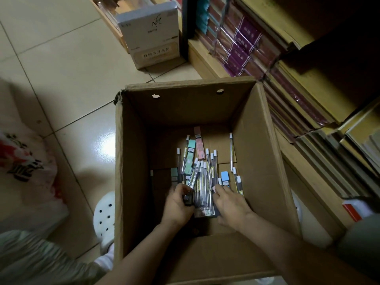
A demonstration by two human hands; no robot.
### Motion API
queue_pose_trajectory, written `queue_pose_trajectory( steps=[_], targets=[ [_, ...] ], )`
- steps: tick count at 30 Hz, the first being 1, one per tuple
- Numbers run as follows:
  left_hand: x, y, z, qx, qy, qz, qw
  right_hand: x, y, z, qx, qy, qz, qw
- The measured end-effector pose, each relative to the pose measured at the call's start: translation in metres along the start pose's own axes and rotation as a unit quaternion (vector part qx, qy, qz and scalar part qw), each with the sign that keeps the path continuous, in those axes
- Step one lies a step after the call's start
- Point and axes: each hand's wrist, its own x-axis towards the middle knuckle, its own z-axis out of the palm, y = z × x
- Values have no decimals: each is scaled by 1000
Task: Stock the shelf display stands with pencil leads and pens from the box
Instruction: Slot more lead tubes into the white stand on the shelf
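A pale tiled floor runs beside low shelves of wrapped books. On it stands an open cardboard box, and a heap of clear lead tubes and flat coloured cases lies on its bottom. Both hands are down inside. The left hand curls its fingers around a bundle of tubes; the right hand presses in from the other side, fingers bent against the same bundle. A white shoe shows just left of the box, and a grey carton stands farther off.
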Motion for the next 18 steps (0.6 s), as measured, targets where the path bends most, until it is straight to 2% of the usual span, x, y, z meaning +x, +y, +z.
queue_pose_trajectory(
  steps=[5, 10, 16, 18],
  targets=[
    [-4, 9, -5, -92, 19, -76, 993, -13, 3, -19, 0, -83, -8, 996],
    [-10, 12, -9, -131, -44, -160, 977, -21, 2, -38, 52, -126, 26, 990],
    [-11, 26, -2, -173, -30, -195, 965, -20, 21, -90, 178, -32, 79, 980],
    [-11, 35, 2, -242, -36, -212, 946, -19, 23, -103, 253, 26, 91, 963]
  ],
)
